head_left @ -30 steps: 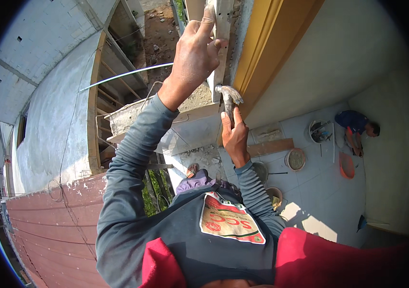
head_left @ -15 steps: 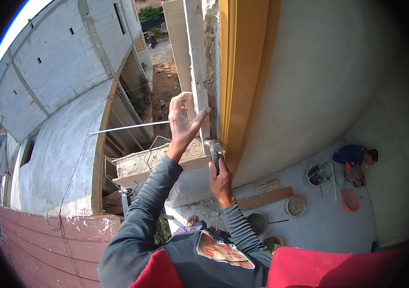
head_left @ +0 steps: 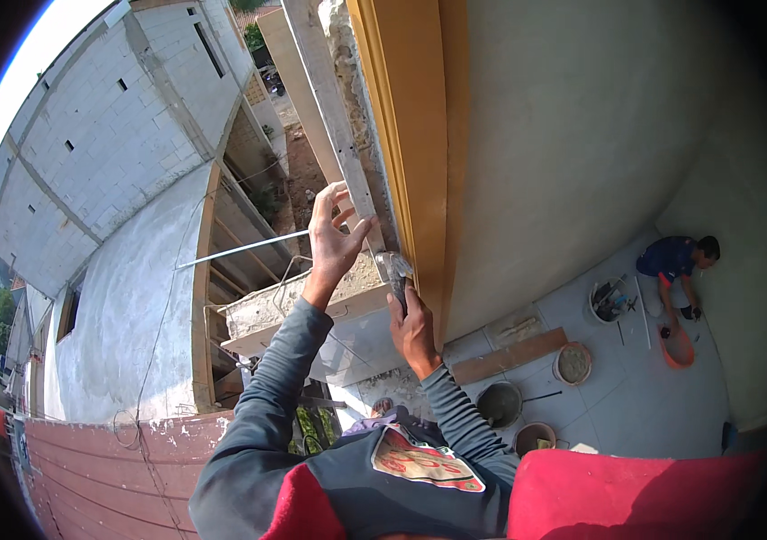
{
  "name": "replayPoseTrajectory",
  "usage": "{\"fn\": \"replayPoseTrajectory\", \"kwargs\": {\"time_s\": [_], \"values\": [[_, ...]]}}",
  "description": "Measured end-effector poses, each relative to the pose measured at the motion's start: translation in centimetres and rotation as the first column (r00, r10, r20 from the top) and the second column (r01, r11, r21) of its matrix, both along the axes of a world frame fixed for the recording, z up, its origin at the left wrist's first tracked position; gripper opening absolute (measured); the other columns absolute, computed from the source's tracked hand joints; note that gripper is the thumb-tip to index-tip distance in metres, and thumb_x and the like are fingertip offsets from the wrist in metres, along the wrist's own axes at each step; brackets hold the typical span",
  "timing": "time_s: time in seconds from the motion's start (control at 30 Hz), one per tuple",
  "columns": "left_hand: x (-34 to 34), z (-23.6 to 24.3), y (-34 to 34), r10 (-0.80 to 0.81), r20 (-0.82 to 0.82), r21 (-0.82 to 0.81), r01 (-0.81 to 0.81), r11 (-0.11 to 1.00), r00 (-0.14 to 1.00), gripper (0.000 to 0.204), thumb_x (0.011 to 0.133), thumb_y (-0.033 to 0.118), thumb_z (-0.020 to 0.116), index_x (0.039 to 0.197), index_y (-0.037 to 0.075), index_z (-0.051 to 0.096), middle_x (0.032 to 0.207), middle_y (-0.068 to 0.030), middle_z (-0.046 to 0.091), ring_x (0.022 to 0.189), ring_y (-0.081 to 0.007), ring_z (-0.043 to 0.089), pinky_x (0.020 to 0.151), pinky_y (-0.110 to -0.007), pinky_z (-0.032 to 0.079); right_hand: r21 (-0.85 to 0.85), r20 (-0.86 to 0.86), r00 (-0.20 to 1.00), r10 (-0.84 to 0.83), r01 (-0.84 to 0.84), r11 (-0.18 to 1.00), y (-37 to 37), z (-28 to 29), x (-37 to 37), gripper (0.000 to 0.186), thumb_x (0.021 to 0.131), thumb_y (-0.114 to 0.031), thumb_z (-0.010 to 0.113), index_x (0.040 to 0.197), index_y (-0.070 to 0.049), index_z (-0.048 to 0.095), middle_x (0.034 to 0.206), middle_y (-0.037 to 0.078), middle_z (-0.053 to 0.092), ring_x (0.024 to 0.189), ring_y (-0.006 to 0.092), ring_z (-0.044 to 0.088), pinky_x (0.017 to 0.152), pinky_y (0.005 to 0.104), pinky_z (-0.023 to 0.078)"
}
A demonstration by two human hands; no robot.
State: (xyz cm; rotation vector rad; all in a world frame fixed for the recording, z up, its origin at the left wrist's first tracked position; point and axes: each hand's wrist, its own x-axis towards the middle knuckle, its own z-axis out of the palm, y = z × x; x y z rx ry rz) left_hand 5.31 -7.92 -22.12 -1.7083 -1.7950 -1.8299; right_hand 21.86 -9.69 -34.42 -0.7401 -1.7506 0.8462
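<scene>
My left hand [head_left: 336, 241] pinches the lower part of a pale, plaster-dusted wooden batten [head_left: 340, 126], its thumb on the near face and its fingers round the left edge. The batten runs along rough mortar beside an orange-brown door or window frame [head_left: 424, 117]. My right hand [head_left: 414, 335] is closed on the handle of a hammer [head_left: 394, 266]. The dusty hammer head is at the batten's lower end; I cannot tell whether they touch. Below the left hand juts a rough concrete ledge [head_left: 302, 306] with bent wire.
At right, a person [head_left: 679, 270] crouches on the tiled floor by an orange tub [head_left: 677, 346]. Several buckets, including one with tools [head_left: 609, 301], and a brown plank [head_left: 509, 355] lie below. A pale rod [head_left: 244, 248] sticks out left, toward a grey block building [head_left: 104, 126].
The view has tilted, so the batten and frame now slant to the left. Both hands keep their holds, with the hammer still near the batten's lower end. The crouching person's arms have shifted.
</scene>
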Motion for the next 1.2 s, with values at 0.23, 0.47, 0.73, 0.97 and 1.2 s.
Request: {"fn": "replayPoseTrajectory", "kwargs": {"time_s": [0.23, 0.47, 0.73, 0.97, 1.2], "values": [[-0.3, 0.1, 0.0, 0.015, -0.019, -0.014, -0.016, 1.0, 1.0, 0.063, 0.072, -0.002, 0.082, 0.128, 0.005, 0.054, 0.131, -0.012, 0.051, 0.119, -0.0237, 0.058, 0.09, -0.037, 0.059, 0.057, -0.047, 0.998, -0.049, 0.051, 0.997, -0.6, 1.1, 0.8, 0.038, 0.096, -0.015, 0.061, 0.124, 0.01, 0.055, 0.113, 0.033, 0.062, 0.105, 0.05, 0.06, 0.09, 0.0463, 0.05], [-0.5, -0.2, 0.1, 0.006, -0.082, -0.006, -0.007, 1.0, 0.997, 0.057, 0.072, 0.002, 0.086, 0.121, 0.006, 0.057, 0.13, -0.009, 0.052, 0.116, -0.0201, 0.059, 0.09, -0.035, 0.059, -0.107, -0.041, 0.999, 0.003, -0.007, 0.994, -2.7, -2.6, 6.3, 0.045, 0.096, -0.021, 0.064, 0.125, 0.012, 0.056, 0.111, 0.032, 0.065, 0.101, 0.0457, 0.066, 0.085, 0.0435, 0.053], [-1.0, 0.1, 0.3, -0.016, -0.171, 0.05, 0.025, 0.998, 0.985, 0.061, 0.07, -0.001, 0.085, 0.123, 0.003, 0.054, 0.129, -0.0149, 0.05, 0.114, -0.0265, 0.06, 0.089, -0.036, 0.061, -0.379, 0.139, 0.987, -0.081, 0.129, 0.916, -6.6, -8.8, 13.6, 0.042, 0.098, -0.024, 0.06, 0.129, 0.004, 0.056, 0.104, 0.03, 0.066, 0.095, 0.0463, 0.065, 0.08, 0.041, 0.051], [-1.0, -0.1, 0.2, -0.016, -0.216, 0.07, 0.032, 0.997, 0.976, 0.057, 0.073, 0.004, 0.085, 0.122, 0.002, 0.056, 0.127, -0.0162, 0.051, 0.112, -0.0264, 0.062, 0.087, -0.036, 0.061, -0.43, 0.161, 0.987, -0.009, 0.078, 0.899, -6.9, -7.5, 11.8, 0.044, 0.098, -0.023, 0.061, 0.131, 0.006, 0.055, 0.104, 0.032, 0.066, 0.097, 0.0452, 0.067, 0.081, 0.0412, 0.052], [-0.4, 0.5, 0.2, 0.008, -0.265, 0.071, 0.011, 0.997, 0.964, 0.053, 0.075, 0.011, 0.086, 0.118, 0.001, 0.057, 0.124, -0.0154, 0.053, 0.109, -0.0245, 0.063, 0.086, -0.037, 0.061, -0.196, 0.163, 0.987, -0.009, 0.042, 0.98, -3.5, -3.3, 4.8, 0.042, 0.096, -0.016, 0.061, 0.13, 0.007, 0.055, 0.105, 0.03, 0.065, 0.094, 0.0431, 0.066, 0.079, 0.0412, 0.052]]}}
